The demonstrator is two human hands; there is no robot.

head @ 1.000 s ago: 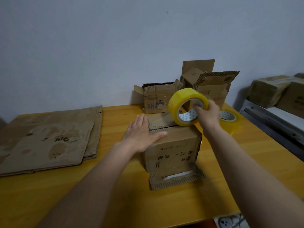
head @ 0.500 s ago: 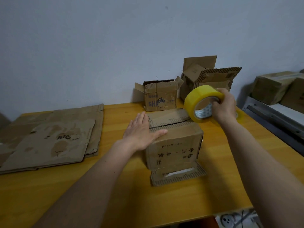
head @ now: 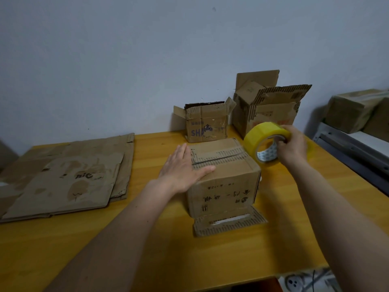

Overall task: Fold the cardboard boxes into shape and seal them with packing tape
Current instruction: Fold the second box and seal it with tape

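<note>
The folded cardboard box (head: pixel 224 175) stood on the wooden table (head: pixel 147 239), its top flaps closed with the seam running just beyond the thumb of the left hand (head: pixel 183 167), whose straight fingers pressed flat on the flaps' near-left corner. The right hand (head: pixel 292 146) gripped the yellow tape roll (head: pixel 266 142) — fingers curled through its core — just off the box's far-right corner. The step in hand appeared to be sealing; no tape yet showed on the seam. The next move likely called for freeing the tape's end and laying it along the seam. Beyond the fingertips stood two open boxes (head: pixel 207 123); flattened cartons (head: pixel 67 175) lay left of the left hand.
</note>
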